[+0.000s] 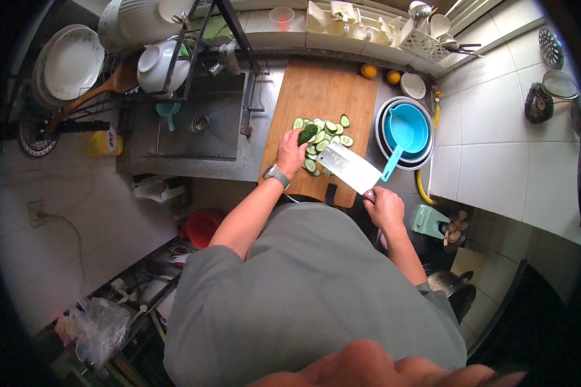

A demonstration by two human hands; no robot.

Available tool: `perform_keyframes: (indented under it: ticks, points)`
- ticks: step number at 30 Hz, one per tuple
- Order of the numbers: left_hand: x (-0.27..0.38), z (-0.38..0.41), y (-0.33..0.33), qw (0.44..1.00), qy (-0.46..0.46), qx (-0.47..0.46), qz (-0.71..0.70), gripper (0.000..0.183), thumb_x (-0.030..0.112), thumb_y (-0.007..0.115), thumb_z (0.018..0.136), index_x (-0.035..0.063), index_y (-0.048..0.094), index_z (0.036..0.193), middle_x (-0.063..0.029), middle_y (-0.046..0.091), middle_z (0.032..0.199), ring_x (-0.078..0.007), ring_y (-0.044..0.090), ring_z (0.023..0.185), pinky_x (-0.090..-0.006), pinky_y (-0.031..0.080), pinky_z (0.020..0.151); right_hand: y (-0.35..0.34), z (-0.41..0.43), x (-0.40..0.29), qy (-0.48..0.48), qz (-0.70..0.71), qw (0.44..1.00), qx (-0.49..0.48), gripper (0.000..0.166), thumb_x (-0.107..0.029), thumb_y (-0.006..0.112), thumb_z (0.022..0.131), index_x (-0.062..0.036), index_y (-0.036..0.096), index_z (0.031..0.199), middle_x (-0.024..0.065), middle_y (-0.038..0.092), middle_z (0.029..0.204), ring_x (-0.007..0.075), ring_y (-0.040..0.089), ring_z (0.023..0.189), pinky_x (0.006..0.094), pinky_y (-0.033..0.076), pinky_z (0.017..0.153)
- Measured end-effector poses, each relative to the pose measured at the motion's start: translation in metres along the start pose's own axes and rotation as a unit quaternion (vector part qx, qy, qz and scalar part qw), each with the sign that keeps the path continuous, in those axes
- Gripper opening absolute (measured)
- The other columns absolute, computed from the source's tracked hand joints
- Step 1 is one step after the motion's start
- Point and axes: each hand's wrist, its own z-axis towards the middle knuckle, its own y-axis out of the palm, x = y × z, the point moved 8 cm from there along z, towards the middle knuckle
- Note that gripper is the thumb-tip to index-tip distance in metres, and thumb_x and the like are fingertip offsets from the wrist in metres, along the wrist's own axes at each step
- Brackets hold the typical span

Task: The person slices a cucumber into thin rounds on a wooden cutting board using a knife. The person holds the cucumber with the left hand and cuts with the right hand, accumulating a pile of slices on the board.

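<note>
My left hand holds a dark green piece of cucumber over a wooden cutting board. Around and under it lie several cucumber slices, pale inside with green rims. In my right hand is the handle of a cleaver, gripped near the board's lower right edge. Its broad blade slants up and left, with the far end beside the slices. Part of the slices is hidden behind the blade and my left hand.
Right of the board, a blue long-handled strainer sits in stacked basins. Two orange fruits and a small white bowl stand behind. A steel sink lies left, below a dish rack with bowls. A green appliance stands at lower right.
</note>
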Motion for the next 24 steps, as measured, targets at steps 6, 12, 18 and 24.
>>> perform_keyframes:
  ticks: [6,12,18,24]
  points:
    - [-0.029,-0.072,-0.043,0.994,0.044,-0.100,0.019,0.040,0.002,0.072,0.077,0.0059,0.065,0.116,-0.0137,0.063,0.116,-0.0355,0.058,0.113,-0.0450,0.046,0.099,0.052,0.013,0.005,-0.004,0.121,0.991,-0.053,0.041,-0.036,0.072,0.083,0.0041,0.066,0.083,0.0265,0.067,0.081,0.0432,0.067,0.079,0.0487,0.052,0.073]
    - [-0.048,-0.100,-0.040,0.989,0.082,-0.096,0.071,0.038,0.002,0.071,0.077,0.0104,0.067,0.114,-0.0081,0.062,0.112,-0.0305,0.058,0.111,-0.0437,0.046,0.095,0.096,0.035,-0.049,-0.068,0.140,0.974,-0.164,0.048,-0.045,0.067,0.088,0.0027,0.069,0.082,0.0261,0.068,0.078,0.0418,0.069,0.079,0.0496,0.053,0.075]
    - [-0.053,-0.107,-0.042,0.993,0.072,-0.081,0.038,0.026,0.006,0.073,0.081,0.0089,0.072,0.107,-0.0088,0.065,0.107,-0.0315,0.060,0.105,-0.0431,0.048,0.092,0.134,0.050,-0.071,-0.090,0.139,0.965,-0.203,0.047,-0.045,0.066,0.088,0.0022,0.070,0.083,0.0266,0.069,0.080,0.0428,0.068,0.081,0.0501,0.053,0.077]
    - [-0.053,-0.113,-0.040,0.993,0.077,-0.056,0.066,0.028,0.005,0.071,0.082,0.0095,0.072,0.110,-0.0112,0.064,0.107,-0.0323,0.060,0.104,-0.0427,0.049,0.092,0.149,0.056,-0.076,-0.121,0.105,0.972,-0.174,0.043,-0.040,0.068,0.089,0.0018,0.070,0.081,0.0252,0.069,0.077,0.0414,0.068,0.076,0.0496,0.053,0.074]
